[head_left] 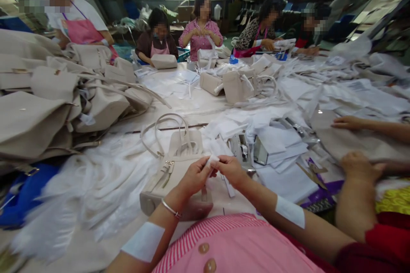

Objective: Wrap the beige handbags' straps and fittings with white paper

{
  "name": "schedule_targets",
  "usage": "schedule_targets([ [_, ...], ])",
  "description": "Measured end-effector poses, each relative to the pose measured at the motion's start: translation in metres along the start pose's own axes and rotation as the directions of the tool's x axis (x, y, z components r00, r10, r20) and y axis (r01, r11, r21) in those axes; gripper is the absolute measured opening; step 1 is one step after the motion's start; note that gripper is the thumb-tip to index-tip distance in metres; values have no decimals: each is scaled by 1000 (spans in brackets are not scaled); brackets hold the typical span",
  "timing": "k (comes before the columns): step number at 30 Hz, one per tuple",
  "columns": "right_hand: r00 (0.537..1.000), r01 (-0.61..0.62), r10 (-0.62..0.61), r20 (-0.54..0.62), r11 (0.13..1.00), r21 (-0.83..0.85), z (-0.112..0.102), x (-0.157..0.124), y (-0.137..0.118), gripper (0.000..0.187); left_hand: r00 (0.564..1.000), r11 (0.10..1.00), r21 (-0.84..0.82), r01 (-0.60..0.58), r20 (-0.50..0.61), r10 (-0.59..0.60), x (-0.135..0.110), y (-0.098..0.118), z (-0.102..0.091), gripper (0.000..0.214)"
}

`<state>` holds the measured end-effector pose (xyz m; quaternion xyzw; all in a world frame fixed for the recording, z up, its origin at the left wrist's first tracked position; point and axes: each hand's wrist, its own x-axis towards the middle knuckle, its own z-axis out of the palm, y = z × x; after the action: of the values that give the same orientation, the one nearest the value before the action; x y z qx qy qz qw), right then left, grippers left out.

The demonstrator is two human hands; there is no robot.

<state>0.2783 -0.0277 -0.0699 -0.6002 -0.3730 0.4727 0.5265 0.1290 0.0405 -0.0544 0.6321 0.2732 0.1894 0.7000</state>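
Note:
My left hand [196,175] and my right hand [231,170] meet in front of me, fingers pinched on a small piece of white tissue paper [212,161]. Just below and left of them lies a beige handbag [155,196] with gold-coloured hardware and a zip. Its looped handles [171,120] stand up behind it. My left forearm passes over part of the bag and hides its front. Both forearms carry a pale patch, and a bangle [171,208] circles my left wrist.
Beige bags [41,115] are heaped at left, beside white foam sheeting [105,187] and a blue bin [28,192]. White papers [282,145] and a small box of metal parts [242,150] lie at right. A co-worker's hands [361,164] rest near beige material. Several people work across the table.

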Motion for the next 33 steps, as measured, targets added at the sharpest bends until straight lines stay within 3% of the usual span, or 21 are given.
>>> schedule_targets([
  [3, 995, 85, -87, -45, 996, -30, -8, 2, -2, 29, 995, 1000, 18, 20, 95, -21, -9, 1, -11, 45],
  [7, 982, 161, -173, -82, 978, -131, -15, 2, -3, 33, 986, 959, 269, 84, 119, -120, -18, -8, -20, 40],
  [11, 969, 148, -188, -158, 960, -235, -8, 2, 0, 34, 988, 912, 394, 112, 53, -144, -18, -20, -11, 33],
  [14, 967, 121, -166, -192, 966, -228, -4, 1, 4, 33, 994, 870, 481, 105, -62, -86, -17, -25, 0, 27],
  [17, 992, 94, -100, -82, 993, -77, -7, -2, 11, 30, 995, 851, 522, 56, -103, -3, -20, -26, 5, 26],
  [21, 979, 21, -37, 200, 997, 80, -11, -11, 23, 31, 1000, 886, 464, -13, -4, 17, -25, -23, 3, 30],
  [23, 970, 3, -26, 240, 996, 94, -8, -15, 30, 32, 999, 891, 451, -47, 28, 38, -26, -24, 4, 29],
  [29, 1000, -10, 8, 22, 997, 71, 9, -10, 44, 19, 990, 776, 625, -87, -32, 136, -24, -29, 10, 26],
  [33, 997, 6, -7, -78, 1000, -16, 9, -7, 43, 18, 992, 831, 543, -122, 50, 113, -31, -23, 3, 21],
])
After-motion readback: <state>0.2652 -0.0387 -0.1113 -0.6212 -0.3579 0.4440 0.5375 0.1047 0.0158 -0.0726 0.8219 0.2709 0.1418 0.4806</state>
